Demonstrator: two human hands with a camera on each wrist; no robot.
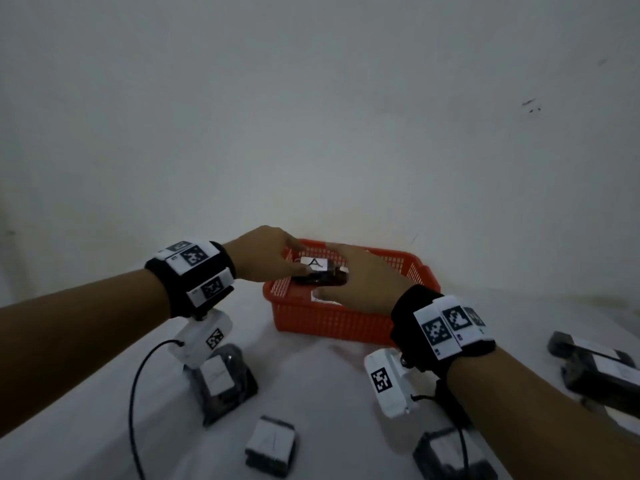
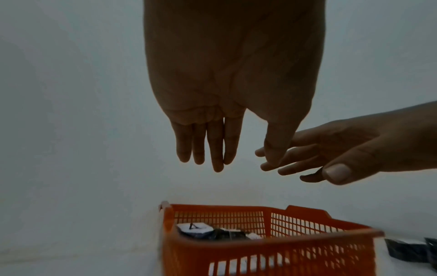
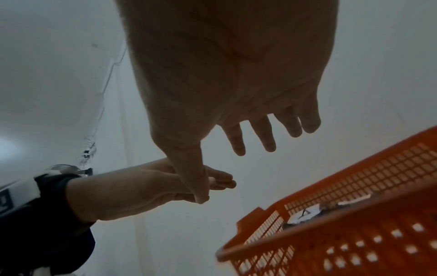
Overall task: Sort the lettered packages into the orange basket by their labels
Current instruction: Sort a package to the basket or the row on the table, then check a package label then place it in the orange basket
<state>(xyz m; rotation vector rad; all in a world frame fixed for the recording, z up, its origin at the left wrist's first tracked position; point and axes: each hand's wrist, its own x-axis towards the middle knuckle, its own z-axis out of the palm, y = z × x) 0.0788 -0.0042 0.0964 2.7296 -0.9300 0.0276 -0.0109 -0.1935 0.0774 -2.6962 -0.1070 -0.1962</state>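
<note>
The orange basket point(image 1: 332, 322) stands on the white table against the wall. Inside it lies a dark package with a white label marked A point(image 1: 319, 268), also seen in the left wrist view point(image 2: 194, 228) and the right wrist view point(image 3: 305, 217). My left hand point(image 1: 270, 254) and right hand point(image 1: 363, 282) hover over the basket on either side of that package. Both wrist views show the fingers straight and empty: the left hand point(image 2: 208, 147) and the right hand point(image 3: 255, 130) hold nothing. A second white-labelled package lies lower in the basket point(image 2: 253, 236).
Dark packages with white labels lie on the table: one under my left wrist point(image 1: 221, 379), one near the front point(image 1: 272, 445), one at front right point(image 1: 446, 455), and a group at the far right point(image 1: 595, 368). A black cable point(image 1: 133, 393) loops at left.
</note>
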